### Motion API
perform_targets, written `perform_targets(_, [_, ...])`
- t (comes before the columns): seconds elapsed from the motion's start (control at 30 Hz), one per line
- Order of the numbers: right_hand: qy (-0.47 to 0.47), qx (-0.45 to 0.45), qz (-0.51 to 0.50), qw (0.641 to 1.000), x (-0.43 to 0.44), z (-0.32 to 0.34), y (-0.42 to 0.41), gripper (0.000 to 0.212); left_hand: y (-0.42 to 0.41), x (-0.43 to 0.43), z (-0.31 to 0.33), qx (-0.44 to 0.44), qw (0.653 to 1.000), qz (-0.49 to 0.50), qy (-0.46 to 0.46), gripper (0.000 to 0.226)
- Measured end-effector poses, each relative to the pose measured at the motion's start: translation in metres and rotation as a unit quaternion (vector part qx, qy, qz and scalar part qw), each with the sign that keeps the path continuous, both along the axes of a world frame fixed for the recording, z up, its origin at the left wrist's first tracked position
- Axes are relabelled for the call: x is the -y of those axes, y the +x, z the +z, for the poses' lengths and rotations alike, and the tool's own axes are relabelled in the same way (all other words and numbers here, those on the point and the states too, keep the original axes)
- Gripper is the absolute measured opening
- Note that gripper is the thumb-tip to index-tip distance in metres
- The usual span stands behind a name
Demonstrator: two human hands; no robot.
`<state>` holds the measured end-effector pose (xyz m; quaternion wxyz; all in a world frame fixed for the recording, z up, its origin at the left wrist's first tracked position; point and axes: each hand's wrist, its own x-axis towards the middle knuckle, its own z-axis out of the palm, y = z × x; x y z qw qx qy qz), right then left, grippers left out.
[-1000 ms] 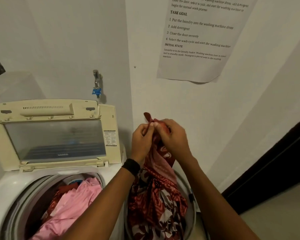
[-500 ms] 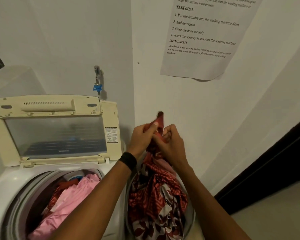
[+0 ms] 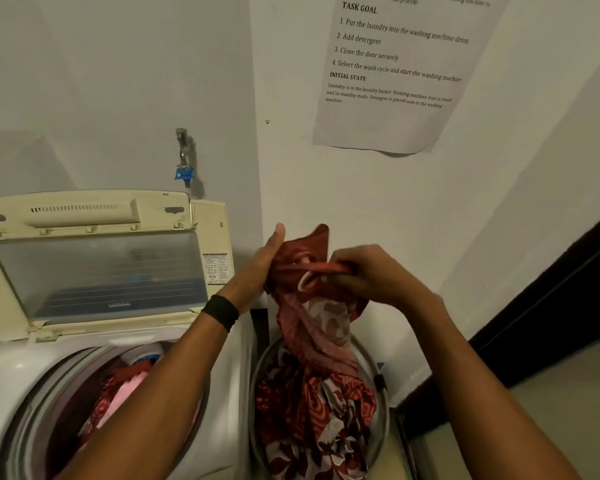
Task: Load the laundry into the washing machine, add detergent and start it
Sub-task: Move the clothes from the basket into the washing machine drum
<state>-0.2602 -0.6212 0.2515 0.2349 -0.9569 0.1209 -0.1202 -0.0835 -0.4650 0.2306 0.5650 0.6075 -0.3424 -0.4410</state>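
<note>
Head view, inspected left to right. The washing machine (image 3: 7, 368) is found at the left with its lid (image 3: 94, 265) raised. Pink and red laundry (image 3: 125, 393) is already seen in the drum.

The left hand (image 3: 269, 261) is laid against the red patterned garment (image 3: 312, 313). Its thumb is straight and its fingers are hidden behind the cloth, so a clamp cannot be confirmed. The garment is hung with its long axis near vertical, and its lower end is heaped in the basket (image 3: 386, 420).

The right hand (image 3: 371, 275) is curled tight round a twisted band of the garment.

The drum lies left of and below both hands, and the left hand is nearer to it. The machine's right wall is judged the obstacle to be cleared.
</note>
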Motion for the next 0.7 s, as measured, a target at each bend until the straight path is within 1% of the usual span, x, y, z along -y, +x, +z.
perform_targets(0.03, [-0.009,-0.013,-0.006,1.000,0.003,0.002,0.006,0.021,-0.004,0.000,0.002,-0.001,0.999,-0.037,-0.006,0.084])
perform_targets(0.07, [-0.009,-0.019,-0.027,0.999,0.005,0.001,0.012,0.029,-0.006,0.000,0.001,0.019,0.998,-0.065,-0.012,0.086])
perform_targets(0.13, [0.003,-0.008,-0.087,0.996,0.008,-0.009,0.020,0.038,-0.003,-0.003,0.003,0.087,0.992,-0.086,-0.026,0.088])
perform_targets(0.17, [0.006,0.004,-0.118,0.993,0.007,-0.015,0.021,0.038,-0.002,-0.004,0.003,0.118,0.989,-0.081,-0.031,0.080])
perform_targets(0.23, [0.004,0.026,-0.151,0.988,0.001,-0.024,0.024,0.038,-0.001,-0.005,0.002,0.169,0.984,-0.045,-0.042,0.051])
perform_targets(0.27, [0.005,0.038,-0.157,0.987,-0.002,-0.027,0.026,0.041,-0.003,-0.004,0.002,0.164,0.985,-0.010,-0.053,0.037])
perform_targets(0.3, [0.005,0.055,-0.160,0.986,-0.006,-0.028,0.027,0.042,-0.005,-0.004,0.003,0.137,0.988,0.028,-0.066,0.027])
perform_targets(0.33, [0.028,0.070,-0.160,0.984,-0.009,-0.030,0.027,0.040,-0.006,-0.002,0.005,0.103,0.990,0.063,-0.076,0.023])
perform_targets(0.4, [0.129,0.087,-0.146,0.977,-0.008,-0.042,0.021,0.030,-0.003,0.002,0.010,0.020,0.987,0.125,-0.097,0.019])
perform_targets(0.43, [0.168,0.076,-0.138,0.973,-0.006,-0.054,0.015,0.028,0.001,0.004,0.013,-0.015,0.982,0.154,-0.106,0.015])
perform_targets(0.47, [0.185,0.063,-0.131,0.972,-0.005,-0.069,0.009,0.028,0.004,0.005,0.014,-0.034,0.977,0.177,-0.111,0.013])
perform_targets(0.53, [0.184,0.049,-0.145,0.971,-0.007,-0.097,-0.005,0.021,0.007,0.007,0.013,-0.027,0.974,0.200,-0.102,0.015])
perform_targets(0.6, [0.188,0.066,-0.180,0.963,-0.010,-0.111,-0.013,0.006,0.005,0.008,0.003,-0.003,0.974,0.211,-0.085,0.022])
perform_targets(0.63, [0.190,0.077,-0.197,0.959,-0.012,-0.109,-0.016,0.004,0.004,0.009,-0.003,0.001,0.971,0.224,-0.085,0.024])
perform_targets(0.7, [0.189,0.085,-0.233,0.950,-0.013,-0.100,-0.017,0.009,0.007,0.011,-0.012,0.013,0.962,0.259,-0.083,0.026])
